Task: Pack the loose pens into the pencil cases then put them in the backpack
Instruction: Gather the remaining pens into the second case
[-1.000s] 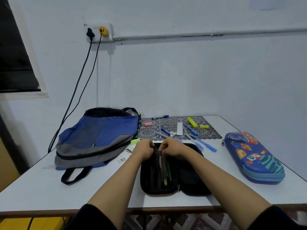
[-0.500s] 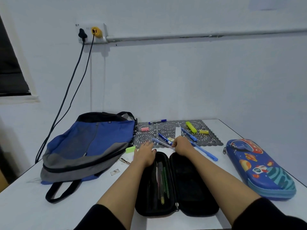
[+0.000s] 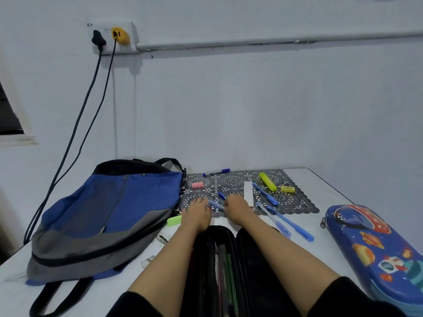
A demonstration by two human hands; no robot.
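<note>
— Views held?
— One: a wide-angle head camera, worn by the person.
— Facing?
— Forward and down across the white table point(image 3: 320, 191), towards the wall point(image 3: 251, 110) behind it.
— Nearness?
— Close. Both forearms point(image 3: 174, 259) enter from the bottom edge. The left hand point(image 3: 196, 213) and right hand point(image 3: 237, 209) sit at centre. The open black pencil case point(image 3: 247, 271) lies just below them, cropped at the bottom.
— Margins?
— Left: backpack point(image 3: 109, 213). Right: blue pencil case point(image 3: 377, 248). Top left: wall socket point(image 3: 113, 37).

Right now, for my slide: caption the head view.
Left hand and right hand reach past the open pencil case for loose pens beside the backpack.
</note>
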